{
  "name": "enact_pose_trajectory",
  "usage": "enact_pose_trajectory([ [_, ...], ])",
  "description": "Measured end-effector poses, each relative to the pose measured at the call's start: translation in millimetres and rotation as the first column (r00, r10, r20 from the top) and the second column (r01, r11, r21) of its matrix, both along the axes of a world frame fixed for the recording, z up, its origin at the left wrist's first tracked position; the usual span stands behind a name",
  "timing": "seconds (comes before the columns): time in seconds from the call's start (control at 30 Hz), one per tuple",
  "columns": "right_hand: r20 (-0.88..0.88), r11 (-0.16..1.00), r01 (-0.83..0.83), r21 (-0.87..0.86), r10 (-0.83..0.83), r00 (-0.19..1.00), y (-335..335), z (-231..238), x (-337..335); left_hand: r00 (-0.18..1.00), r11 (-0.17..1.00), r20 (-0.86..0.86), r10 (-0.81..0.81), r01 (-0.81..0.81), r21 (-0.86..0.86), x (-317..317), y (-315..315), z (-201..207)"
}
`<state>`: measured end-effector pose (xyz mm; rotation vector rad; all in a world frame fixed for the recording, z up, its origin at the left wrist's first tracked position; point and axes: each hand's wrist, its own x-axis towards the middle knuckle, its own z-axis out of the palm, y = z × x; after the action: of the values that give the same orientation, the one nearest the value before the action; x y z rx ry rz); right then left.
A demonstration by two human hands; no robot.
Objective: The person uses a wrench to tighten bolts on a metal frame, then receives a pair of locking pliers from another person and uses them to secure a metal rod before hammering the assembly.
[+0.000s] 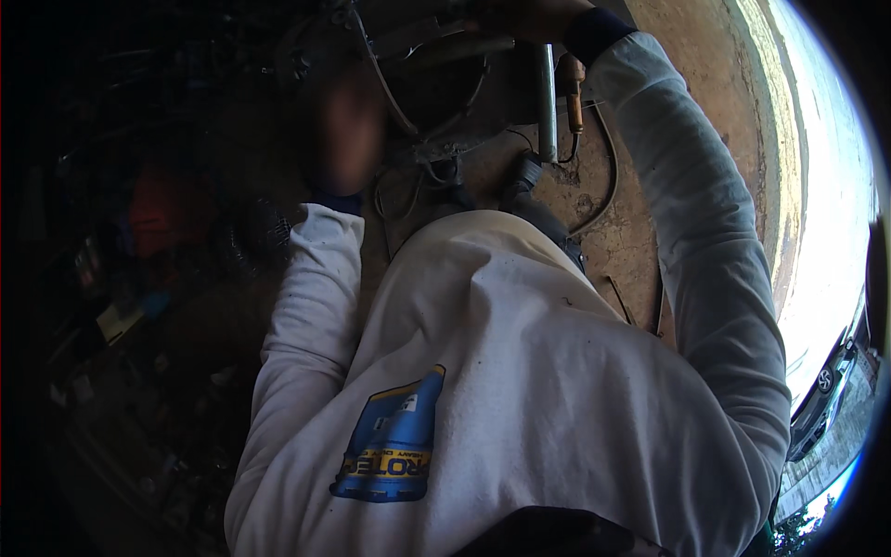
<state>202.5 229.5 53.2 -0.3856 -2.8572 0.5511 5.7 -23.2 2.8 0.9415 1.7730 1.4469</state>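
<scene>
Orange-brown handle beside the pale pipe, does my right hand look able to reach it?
Probably yes: your right hand is near the orange-brown handle, whose lower part shows uncovered; the pale pipe stands just left of it. Whether that hand is free is too dark to tell.

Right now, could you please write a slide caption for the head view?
Blurred left hand and shadowed right hand near a curved metal rim, brown floor below.

Dark metal assembly point(429, 42) seen at top centre, cut off by view's upper edge; thin grey curved metal rim point(377, 74) bowed down its left side; dull grey bar point(481, 46) set crosswise; detail hidden in shadow.
</scene>
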Motion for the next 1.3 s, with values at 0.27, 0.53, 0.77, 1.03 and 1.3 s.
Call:
enact_pose_trajectory([
  [0.27, 0.25, 0.976, 0.04, 0.214, -0.095, 0.963, 0.3, 18.9, -21.0, 0.998, 0.999, -0.044, -0.047, 0.047, 0.01, 1.1, 0.4, 0.6],
  [0.53, 0.014, 0.982, 0.188, -0.009, -0.188, 0.982, -87.1, -7.6, 29.9, 0.998, 0.999, -0.051, -0.033, 0.032, -0.009, 5.7, -4.5, 6.3],
  [0.77, 0.056, 0.949, 0.315, -0.023, -0.313, 0.948, -112.9, -18.0, 21.6, 0.998, 0.999, -0.063, -0.029, 0.032, 0.041, 5.0, -0.7, 7.4],
  [1.03, 0.062, 0.802, 0.522, -0.291, -0.529, 0.846, -174.0, -1.3, 12.3, 0.999, 0.998, 0.017, -0.037, 0.036, 0.044, 3.7, -1.4, 3.9],
  [1.3, 0.004, 0.802, 0.521, -0.291, -0.543, 0.84, -196.3, 12.8, 41.1, 0.991, 0.991, -0.019, -0.13, 0.13, -0.025, -6.0, -5.7, -5.2],
])
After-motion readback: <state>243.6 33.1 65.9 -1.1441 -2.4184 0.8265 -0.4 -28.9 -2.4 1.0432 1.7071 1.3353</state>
